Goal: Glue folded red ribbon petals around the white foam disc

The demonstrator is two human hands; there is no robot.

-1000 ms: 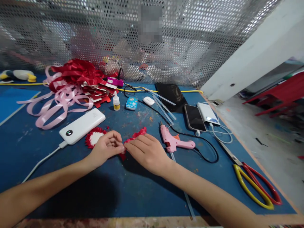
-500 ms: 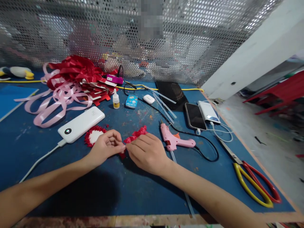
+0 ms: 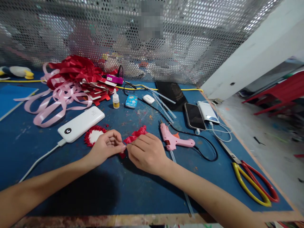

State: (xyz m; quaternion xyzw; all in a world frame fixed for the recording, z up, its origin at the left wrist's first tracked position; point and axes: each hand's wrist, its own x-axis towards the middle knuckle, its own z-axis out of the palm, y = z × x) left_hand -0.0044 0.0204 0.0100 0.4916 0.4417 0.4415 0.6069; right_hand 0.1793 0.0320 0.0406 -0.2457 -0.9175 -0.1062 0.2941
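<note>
My left hand (image 3: 105, 147) is closed in a pinch, thumb against finger, at one end of a gathered red ribbon (image 3: 135, 134). Fingers curled, my right hand (image 3: 148, 153) grips the same ribbon from the other side, and the fingertips of both hands meet. Ruffled folds of the ribbon show behind my right knuckles; a small red end hangs under the fingertips. The exact pinch point is hidden. Partly behind my left hand lies a round white disc with a red ruffled rim (image 3: 95, 136). A pink hot glue gun (image 3: 171, 137) rests right of my right hand.
A white power bank (image 3: 82, 123) with a cable lies at left, near looped pink ribbon (image 3: 49, 117) and piled red ribbon (image 3: 78, 69). Farther back are a small glue bottle (image 3: 116, 99) and clear glue sticks (image 3: 163, 104). Scissors (image 3: 251, 180) and a phone (image 3: 194, 116) lie at right.
Both hands stay almost where they were, still pinching the red ribbon. The view has shifted very slightly; nothing else has visibly moved.
</note>
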